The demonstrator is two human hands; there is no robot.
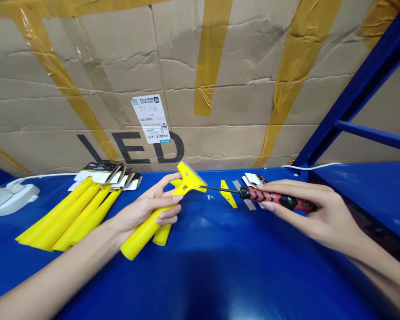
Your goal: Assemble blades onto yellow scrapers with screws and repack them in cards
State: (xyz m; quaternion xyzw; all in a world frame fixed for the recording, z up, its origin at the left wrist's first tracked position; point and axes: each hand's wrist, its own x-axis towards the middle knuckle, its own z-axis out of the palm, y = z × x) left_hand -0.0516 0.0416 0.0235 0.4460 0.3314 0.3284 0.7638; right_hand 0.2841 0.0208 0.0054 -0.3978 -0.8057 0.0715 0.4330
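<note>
My left hand [156, 205] is wrapped round the handle of a yellow scraper [143, 233], its wide head tilted up and to the right. Between the fingers of my right hand [320, 213] is a screwdriver [275, 199] with a red and black grip. The screwdriver's tip meets the right end of the scraper head, at or near a screw. Beneath the held scraper, a second yellow scraper [162, 234] lies partly hidden. To the right on the shelf are a loose yellow plate [228, 194], thin metal blades [250, 204] and tiny screws [209, 197].
Several yellow scrapers in sleeves [76, 213] with card tops lie at left, beside a white device [11, 198]. A folded card [252, 179] lies at right. Behind the blue shelf [240, 266] stands a large taped cardboard box [183, 66]. A blue metal frame [356, 89] rises at right.
</note>
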